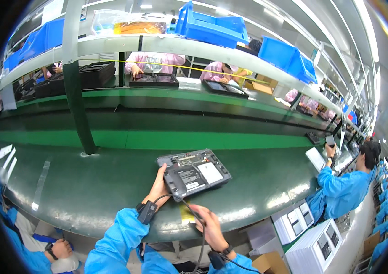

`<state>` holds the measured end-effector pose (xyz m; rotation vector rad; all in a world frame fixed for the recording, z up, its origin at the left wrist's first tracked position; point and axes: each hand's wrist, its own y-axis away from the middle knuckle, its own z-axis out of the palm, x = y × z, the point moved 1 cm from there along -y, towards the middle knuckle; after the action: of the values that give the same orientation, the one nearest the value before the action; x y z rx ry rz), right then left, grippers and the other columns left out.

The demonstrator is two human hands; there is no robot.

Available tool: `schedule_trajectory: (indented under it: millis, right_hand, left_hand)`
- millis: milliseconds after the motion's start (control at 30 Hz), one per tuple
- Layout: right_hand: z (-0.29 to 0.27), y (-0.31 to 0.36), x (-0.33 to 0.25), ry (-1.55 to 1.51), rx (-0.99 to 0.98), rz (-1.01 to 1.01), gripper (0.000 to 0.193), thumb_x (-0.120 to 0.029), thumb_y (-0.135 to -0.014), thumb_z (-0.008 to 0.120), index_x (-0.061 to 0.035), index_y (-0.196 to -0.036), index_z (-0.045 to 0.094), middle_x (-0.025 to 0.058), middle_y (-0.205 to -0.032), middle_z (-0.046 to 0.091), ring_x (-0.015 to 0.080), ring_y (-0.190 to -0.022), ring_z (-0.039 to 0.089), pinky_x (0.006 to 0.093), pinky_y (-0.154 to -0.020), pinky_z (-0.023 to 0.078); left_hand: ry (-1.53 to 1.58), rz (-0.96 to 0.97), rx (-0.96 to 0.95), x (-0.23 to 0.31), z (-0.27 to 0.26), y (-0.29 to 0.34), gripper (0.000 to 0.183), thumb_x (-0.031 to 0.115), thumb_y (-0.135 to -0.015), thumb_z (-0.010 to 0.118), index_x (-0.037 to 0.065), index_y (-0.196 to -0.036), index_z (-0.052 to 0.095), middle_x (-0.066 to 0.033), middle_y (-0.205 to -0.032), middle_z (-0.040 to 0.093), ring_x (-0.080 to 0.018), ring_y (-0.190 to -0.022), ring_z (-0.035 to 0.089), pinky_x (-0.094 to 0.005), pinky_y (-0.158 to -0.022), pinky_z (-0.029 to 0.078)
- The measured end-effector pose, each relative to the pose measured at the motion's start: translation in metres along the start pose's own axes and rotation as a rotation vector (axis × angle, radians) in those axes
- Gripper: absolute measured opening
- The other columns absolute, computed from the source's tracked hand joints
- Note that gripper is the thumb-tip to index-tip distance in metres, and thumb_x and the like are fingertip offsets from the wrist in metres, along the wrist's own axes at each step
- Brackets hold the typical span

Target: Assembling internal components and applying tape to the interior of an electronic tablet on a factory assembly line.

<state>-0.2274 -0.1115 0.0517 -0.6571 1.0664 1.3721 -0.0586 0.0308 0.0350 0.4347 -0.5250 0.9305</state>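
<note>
A dark, rugged tablet-like device (pixel 196 173) is held at the near edge of the bench, tilted, its inside showing a black battery, a white rectangular part and a circuit board strip. My left hand (pixel 158 185) grips its left edge, thumb on the rim, the other fingers hidden underneath. Below the device, my right hand (pixel 210 227) is apart from it, with fingers curled together. A black cable (pixel 189 204) arcs from my left wrist across the right fingers and down; whether those fingers hold it or something else is unclear. Beside them lies yellow tape (pixel 186 213) on the bench edge.
A green-topped bench (pixel 98 182) curves around me, with a post (pixel 79 105) rising at left. Stacked white panels (pixel 313 246) stand at lower right. A co-worker in blue (pixel 347 189) works at right; another person's hand (pixel 62 249) shows at lower left. Blue bins (pixel 212 27) sit overhead.
</note>
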Motion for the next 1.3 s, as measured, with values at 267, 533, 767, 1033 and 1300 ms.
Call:
schedule_trajectory:
  millis: [267, 533, 767, 1033, 1300]
  right_hand:
    - [-0.103, -0.095, -0.108, 0.123, 0.148, 0.024, 0.031, -0.039, -0.098, 0.056, -0.0092, -0.105, 0.062, 0.0004, -0.092, 0.064, 0.0051, -0.056, 0.040, 0.0220, -0.048, 0.033]
    - [-0.085, -0.196, -0.084, 0.391, -0.088, -0.100, 0.032, -0.032, -0.099, 0.056, -0.0028, -0.111, 0.063, -0.0003, -0.091, 0.066, 0.0043, -0.070, 0.061, 0.0192, -0.058, 0.049]
    - [-0.097, -0.194, -0.097, 0.476, 0.006, 0.002, 0.031, -0.038, -0.097, 0.057, -0.0089, -0.095, 0.065, -0.0061, -0.076, 0.060, 0.0017, -0.056, 0.052, 0.0183, -0.046, 0.037]
    - [-0.175, -0.200, -0.129, 0.309, 0.162, -0.005, 0.032, -0.038, -0.092, 0.067, -0.0060, -0.096, 0.066, 0.0001, -0.082, 0.068, 0.0055, -0.065, 0.064, 0.0198, -0.054, 0.049]
    - [-0.136, -0.198, -0.096, 0.335, 0.162, 0.029, 0.034, -0.036, -0.097, 0.059, -0.0030, -0.100, 0.064, 0.0002, -0.083, 0.067, 0.0065, -0.064, 0.061, 0.0218, -0.055, 0.049]
  left_hand:
    - [0.016, 0.013, 0.031, 0.024, -0.026, -0.011, 0.074, 0.068, -0.092, 0.045, 0.004, -0.128, 0.057, -0.0130, -0.118, 0.066, -0.0245, -0.101, 0.066, -0.0390, -0.092, 0.053]
    - [-0.025, 0.126, 0.002, 0.019, -0.031, -0.012, 0.078, 0.068, -0.096, 0.034, 0.004, -0.141, 0.045, -0.0151, -0.134, 0.056, -0.0260, -0.117, 0.059, -0.0404, -0.099, 0.050]
    - [-0.163, 0.138, 0.157, 0.021, 0.002, -0.020, 0.067, 0.058, -0.102, 0.032, 0.003, -0.136, 0.050, -0.0125, -0.126, 0.061, -0.0207, -0.109, 0.062, -0.0324, -0.093, 0.052]
    - [-1.839, 0.589, 0.035, 0.015, 0.019, -0.004, 0.047, 0.038, -0.095, 0.052, 0.002, -0.124, 0.059, -0.0127, -0.127, 0.061, -0.0322, -0.115, 0.055, -0.0438, -0.094, 0.045]
    - [-2.418, 0.389, -0.118, 0.074, -0.021, 0.075, 0.065, 0.041, -0.085, 0.067, 0.009, -0.139, 0.050, -0.0154, -0.143, 0.046, -0.0359, -0.136, 0.038, -0.0526, -0.117, 0.021]
